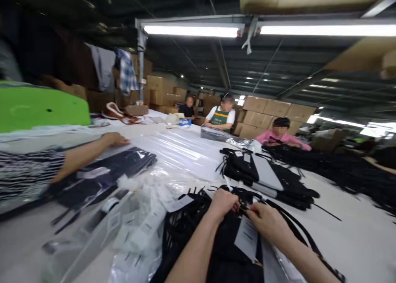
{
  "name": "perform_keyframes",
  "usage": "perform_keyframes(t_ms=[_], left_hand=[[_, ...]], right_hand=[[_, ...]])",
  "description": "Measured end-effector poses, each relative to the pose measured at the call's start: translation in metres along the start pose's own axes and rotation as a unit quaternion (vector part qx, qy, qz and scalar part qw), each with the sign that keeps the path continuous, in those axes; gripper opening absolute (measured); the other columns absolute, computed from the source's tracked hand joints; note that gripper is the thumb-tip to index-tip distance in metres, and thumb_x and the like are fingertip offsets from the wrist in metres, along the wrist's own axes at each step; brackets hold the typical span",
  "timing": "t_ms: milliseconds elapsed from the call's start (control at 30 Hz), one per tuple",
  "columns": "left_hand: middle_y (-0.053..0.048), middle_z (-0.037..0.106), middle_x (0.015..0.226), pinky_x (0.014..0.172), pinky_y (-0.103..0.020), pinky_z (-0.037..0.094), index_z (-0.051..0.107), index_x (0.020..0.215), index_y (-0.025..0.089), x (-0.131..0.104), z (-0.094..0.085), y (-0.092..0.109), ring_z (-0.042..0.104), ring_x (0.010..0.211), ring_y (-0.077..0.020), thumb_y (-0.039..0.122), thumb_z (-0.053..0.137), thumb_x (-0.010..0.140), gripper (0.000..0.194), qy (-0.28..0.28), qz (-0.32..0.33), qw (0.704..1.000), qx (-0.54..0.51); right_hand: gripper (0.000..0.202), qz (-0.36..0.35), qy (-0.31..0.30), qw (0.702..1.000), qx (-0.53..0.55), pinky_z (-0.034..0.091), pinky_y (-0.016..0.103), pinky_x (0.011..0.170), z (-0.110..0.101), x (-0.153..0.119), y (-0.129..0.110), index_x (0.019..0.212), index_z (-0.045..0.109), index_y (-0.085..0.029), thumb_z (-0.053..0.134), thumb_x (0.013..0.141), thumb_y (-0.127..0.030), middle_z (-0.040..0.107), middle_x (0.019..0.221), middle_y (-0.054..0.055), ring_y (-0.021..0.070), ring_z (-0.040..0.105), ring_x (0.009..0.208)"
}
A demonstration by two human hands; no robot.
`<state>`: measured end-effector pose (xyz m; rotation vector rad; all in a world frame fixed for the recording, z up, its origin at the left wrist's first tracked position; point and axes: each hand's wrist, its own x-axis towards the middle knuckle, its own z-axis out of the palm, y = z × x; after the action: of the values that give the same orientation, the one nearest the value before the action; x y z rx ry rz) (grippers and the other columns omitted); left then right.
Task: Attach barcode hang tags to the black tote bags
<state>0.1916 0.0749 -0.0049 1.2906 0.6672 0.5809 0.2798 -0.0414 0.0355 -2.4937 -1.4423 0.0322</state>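
Note:
Black garments (229, 250) with thin straps lie in a pile right in front of me. Over the pile's far side, my left hand (225, 202) is closed, pinching a small dark part whose kind I cannot make out. Close beside it, my right hand (267, 219) pinches near the same spot, by a black strap. A white printed tag (246, 235) hangs just below my right fingers. Another white label (179, 203) lies left of my left hand. A long black strap (301, 229) curves past my right wrist.
Folded black garments (238, 165) with a pale strip lie ahead. Clear plastic sheets (182, 151) cover the middle of the table; crumpled plastic bags (139, 225) sit left. A co-worker's hand (116, 139) reaches in from the left near a bagged dark garment (108, 175). Three people stand farther off.

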Motion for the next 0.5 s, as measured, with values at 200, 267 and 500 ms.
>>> perform_keyframes(t_ms=[200,267,500], left_hand=[[0.002,0.053,0.04,0.046,-0.022,0.036,0.059,0.045,0.013,-0.002,-0.002,0.005,0.047,0.039,-0.0094,0.019,0.062,0.056,0.013,0.054,0.043,0.995,-0.073],[0.002,0.054,0.043,0.048,-0.022,0.036,0.06,0.046,0.013,-0.002,-0.008,0.005,0.047,0.041,-0.0085,0.022,0.064,0.052,0.011,0.07,0.059,0.99,-0.112],[0.001,0.056,0.048,0.051,-0.021,0.036,0.061,0.049,0.012,-0.002,-0.008,0.008,0.047,0.045,-0.0076,0.027,0.068,0.049,0.016,0.052,0.076,0.971,-0.218]], right_hand=[[0.018,0.018,-0.003,0.998,0.062,0.032,0.024,0.054,-0.007,0.002,-0.008,0.06,0.059,-0.018,0.048,0.075,-0.018,0.059,0.057,0.0,0.0158,0.055,0.06],[0.018,0.008,0.007,0.997,0.082,0.034,0.024,0.058,-0.004,0.003,-0.009,0.066,0.061,-0.018,0.046,0.076,-0.019,0.061,0.063,0.001,0.0167,0.056,0.064],[0.02,-0.037,0.021,0.989,0.143,0.039,0.025,0.072,0.012,0.015,-0.012,0.08,0.066,-0.017,0.047,0.075,-0.02,0.064,0.083,0.005,0.018,0.057,0.08]])
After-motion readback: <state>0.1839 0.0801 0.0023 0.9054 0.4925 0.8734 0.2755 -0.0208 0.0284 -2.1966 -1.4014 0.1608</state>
